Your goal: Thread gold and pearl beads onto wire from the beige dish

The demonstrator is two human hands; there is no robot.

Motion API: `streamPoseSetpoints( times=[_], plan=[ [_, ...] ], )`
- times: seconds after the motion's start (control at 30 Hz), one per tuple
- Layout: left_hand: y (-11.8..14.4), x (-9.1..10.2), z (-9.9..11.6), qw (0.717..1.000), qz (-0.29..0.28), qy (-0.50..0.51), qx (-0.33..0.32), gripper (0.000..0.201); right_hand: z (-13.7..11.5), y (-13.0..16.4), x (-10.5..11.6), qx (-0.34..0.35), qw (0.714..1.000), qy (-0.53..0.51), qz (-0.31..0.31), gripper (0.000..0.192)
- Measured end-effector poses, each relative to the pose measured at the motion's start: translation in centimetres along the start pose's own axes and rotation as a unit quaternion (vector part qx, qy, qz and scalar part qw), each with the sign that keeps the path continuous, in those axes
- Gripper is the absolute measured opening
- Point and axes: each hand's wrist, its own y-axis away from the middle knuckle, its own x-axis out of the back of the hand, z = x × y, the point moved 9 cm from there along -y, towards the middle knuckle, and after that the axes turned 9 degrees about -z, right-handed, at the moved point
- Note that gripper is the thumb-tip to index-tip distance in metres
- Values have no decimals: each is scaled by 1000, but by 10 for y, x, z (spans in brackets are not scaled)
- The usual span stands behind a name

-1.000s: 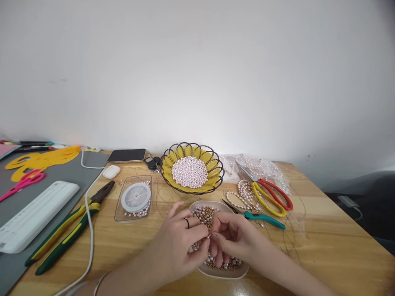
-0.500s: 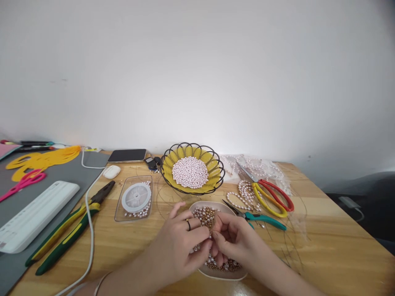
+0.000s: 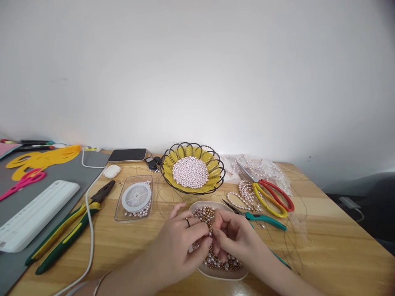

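Observation:
My left hand [image 3: 187,240], with a dark ring on one finger, has its thumb and forefinger pinched together at a small pearl bead [image 3: 210,233]. My right hand [image 3: 236,236] meets it there, thumb and forefinger closed; whatever they pinch is too small to make out. Both hands are over an oval bowl [image 3: 222,276] of pearly and bronze-coloured beads [image 3: 226,264], and they cover part of it. Just past my right hand lie teal-handled pliers [image 3: 267,220], one handle partly hidden by my forearm.
Behind the bowl stands a yellow basket [image 3: 169,162] of pale pink beads. Scissors [image 3: 273,195], bead strands [image 3: 247,195] and loose wires lie on the right. On the left are a spool [image 3: 136,197] in a clear box, large pliers [image 3: 70,226], a white cable [image 3: 91,234] and a phone [image 3: 127,155].
The fingertips have shifted slightly, and the pearl bead shows more clearly between them. More of the pliers' lower teal handle shows beyond my right forearm.

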Motion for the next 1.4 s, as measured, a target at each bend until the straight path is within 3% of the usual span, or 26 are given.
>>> streamPoseSetpoints(
  times=[0.37,0.6,0.8,0.97,1.2,1.4],
  plan=[
    [-2,1,-5,1000,0,-2,15,21,-27,7,4,100,984,139,43,17],
    [-1,0,-8,1000,-1,-4,30,19,-38,12,13,124,976,166,73,27],
    [0,0,-10,999,2,-3,33,20,-36,10,11,81,973,210,40,26],
    [-1,0,-11,999,1,-3,35,18,-27,7,5,51,984,170,-8,26],
    [1,3,-7,998,4,58,17,14,-21,6,1,21,992,117,-34,32],
    [1,3,-5,999,7,44,5,8,-18,8,-3,25,992,106,-56,33]
  ],
)
